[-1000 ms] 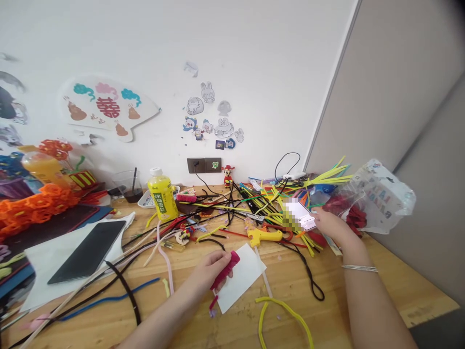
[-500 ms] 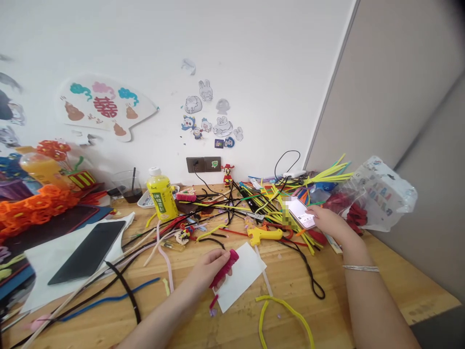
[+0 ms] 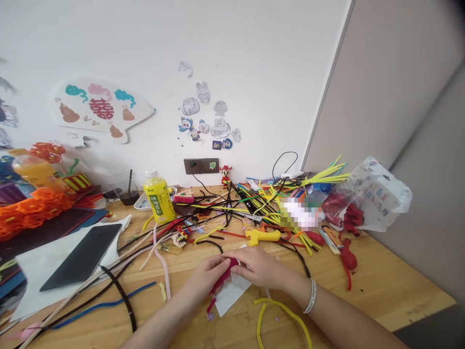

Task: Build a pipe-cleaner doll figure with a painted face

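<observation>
Together, my left grip (image 3: 209, 272) curled closely around a fuzzy magenta piece (image 3: 221, 281) while my right grip (image 3: 259, 266) bent over its far end, how firmly I couldn't tell, above white paper (image 3: 232, 292). Too tight a squeeze might have crushed it; a stray knuckle could have nudged the yellow glue gun (image 3: 267, 236) just beyond. Beneath both stretched a wooden desk (image 3: 192, 322), blue stem (image 3: 105, 304) leftward; farther off rose a white wall (image 3: 269, 87) with cartoon cutouts (image 3: 220, 128).
</observation>
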### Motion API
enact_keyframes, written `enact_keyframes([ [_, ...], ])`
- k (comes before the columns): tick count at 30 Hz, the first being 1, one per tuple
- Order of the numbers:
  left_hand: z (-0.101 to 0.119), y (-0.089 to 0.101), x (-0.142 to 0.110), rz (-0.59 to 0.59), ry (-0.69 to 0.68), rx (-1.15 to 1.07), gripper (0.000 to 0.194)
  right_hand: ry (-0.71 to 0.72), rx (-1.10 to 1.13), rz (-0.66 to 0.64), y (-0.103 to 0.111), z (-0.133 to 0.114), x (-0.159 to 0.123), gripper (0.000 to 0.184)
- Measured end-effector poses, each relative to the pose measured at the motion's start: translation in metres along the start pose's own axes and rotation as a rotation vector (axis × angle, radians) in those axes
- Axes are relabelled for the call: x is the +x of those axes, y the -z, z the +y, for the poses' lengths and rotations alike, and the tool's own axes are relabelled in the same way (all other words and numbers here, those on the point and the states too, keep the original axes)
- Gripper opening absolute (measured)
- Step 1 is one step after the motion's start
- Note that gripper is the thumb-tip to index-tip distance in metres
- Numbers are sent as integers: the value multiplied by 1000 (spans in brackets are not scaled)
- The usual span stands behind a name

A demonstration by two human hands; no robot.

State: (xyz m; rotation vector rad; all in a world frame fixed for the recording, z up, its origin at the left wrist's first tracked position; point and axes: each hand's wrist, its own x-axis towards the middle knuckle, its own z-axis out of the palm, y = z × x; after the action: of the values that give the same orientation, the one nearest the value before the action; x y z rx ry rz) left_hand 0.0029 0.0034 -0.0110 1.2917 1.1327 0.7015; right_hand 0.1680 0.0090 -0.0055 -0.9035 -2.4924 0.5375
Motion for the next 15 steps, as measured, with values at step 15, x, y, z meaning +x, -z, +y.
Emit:
enact_keyframes([
  [15,-2,-2,2,-29,-45,35,46,58,-89,4,0,5,-2,35],
])
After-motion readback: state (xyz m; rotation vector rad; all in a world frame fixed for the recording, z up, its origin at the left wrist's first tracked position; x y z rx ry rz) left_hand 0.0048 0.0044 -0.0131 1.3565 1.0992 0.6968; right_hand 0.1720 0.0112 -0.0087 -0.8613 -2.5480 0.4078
